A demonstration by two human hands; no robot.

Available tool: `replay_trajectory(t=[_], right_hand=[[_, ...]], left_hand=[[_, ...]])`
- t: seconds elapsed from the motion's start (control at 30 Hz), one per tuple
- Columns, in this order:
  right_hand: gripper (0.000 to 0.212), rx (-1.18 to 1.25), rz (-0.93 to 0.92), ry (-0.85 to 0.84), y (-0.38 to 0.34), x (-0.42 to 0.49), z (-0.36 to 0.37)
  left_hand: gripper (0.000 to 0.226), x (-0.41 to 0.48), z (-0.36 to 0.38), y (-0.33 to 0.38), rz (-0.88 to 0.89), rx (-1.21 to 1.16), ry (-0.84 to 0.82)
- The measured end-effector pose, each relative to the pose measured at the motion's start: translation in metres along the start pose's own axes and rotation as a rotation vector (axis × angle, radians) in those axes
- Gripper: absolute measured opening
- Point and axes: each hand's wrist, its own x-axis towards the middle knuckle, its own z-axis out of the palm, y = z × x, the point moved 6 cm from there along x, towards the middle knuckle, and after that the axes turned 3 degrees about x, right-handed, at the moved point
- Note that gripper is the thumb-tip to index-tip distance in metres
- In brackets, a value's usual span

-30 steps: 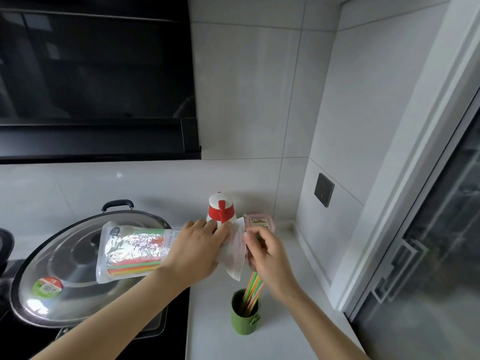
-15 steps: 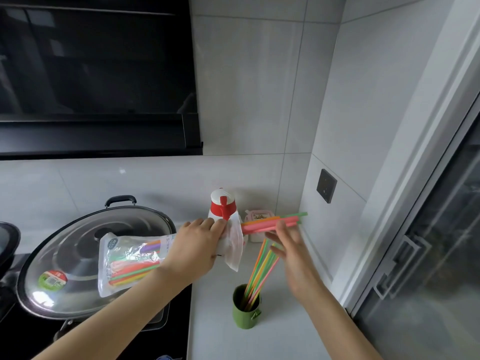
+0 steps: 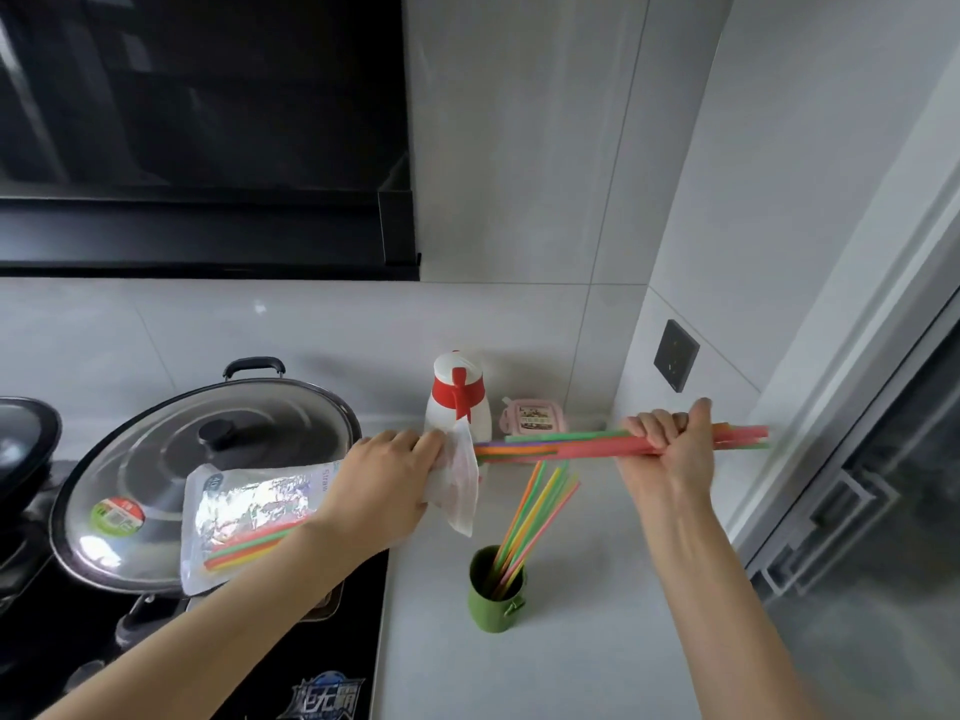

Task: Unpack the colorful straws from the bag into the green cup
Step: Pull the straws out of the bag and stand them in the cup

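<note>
Since a moment ago the right hand (image 3: 670, 449) has swung well out to the right, and a whole bunch of pulled straws (image 3: 587, 445) has come almost clear of the bag (image 3: 249, 511); half a second back only their tips showed past the fingers. That hand is now a closed fist around the bundle. The bundle lies level, its long axis running left to right, one end poking out past the fist toward the glass door (image 3: 893, 537), the other end just short of the bag's crumpled mouth.

The left hand (image 3: 389, 480) is clamped shut on the bag near its open end, where it was before. The bag stretches away to the left of that grip, tilted down, with a few straws left inside along its lower edge.

Below and between the two grips, nearest to me, the green cup (image 3: 493, 602) stands upright on the counter (image 3: 571, 657). The cup straws (image 3: 535, 517) lean up and to the right, their tips reaching close under the held bundle.

Under the bag, left of the left hand, sits the lidded wok (image 3: 156, 459) on the dark cooktop (image 3: 234, 683). Beyond the left hand stands a white bottle with a red collar (image 3: 457, 402), and behind the bundle a small pink box (image 3: 532, 418) against the tiled wall, where a dark wall socket (image 3: 675, 356) sits above the right fist.
</note>
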Motion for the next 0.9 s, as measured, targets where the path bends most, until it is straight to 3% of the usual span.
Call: replay_trajectory(t=[0.2,0.4,0.63,0.9], right_hand=[[0.051,-0.108,-0.123,-0.027,-0.036,0.020,0.010],[0.052,-0.501,-0.283,-0.130,-0.026,0.021,0.017],[0.053,-1.039,-0.161,-0.307,0.096,0.032,-0.039],[0.045,-1.299,-0.002,-0.323,0.151,0.045,-0.097]], left_hand=[[0.048,-0.005,0.005,-0.026,-0.100,0.046,-0.042],[0.048,-0.005,0.005,-0.051,-0.193,0.077,-0.100],[0.043,-0.003,0.006,-0.052,-0.197,0.074,-0.066],[0.043,-0.004,0.013,-0.040,-0.174,0.088,-0.049]])
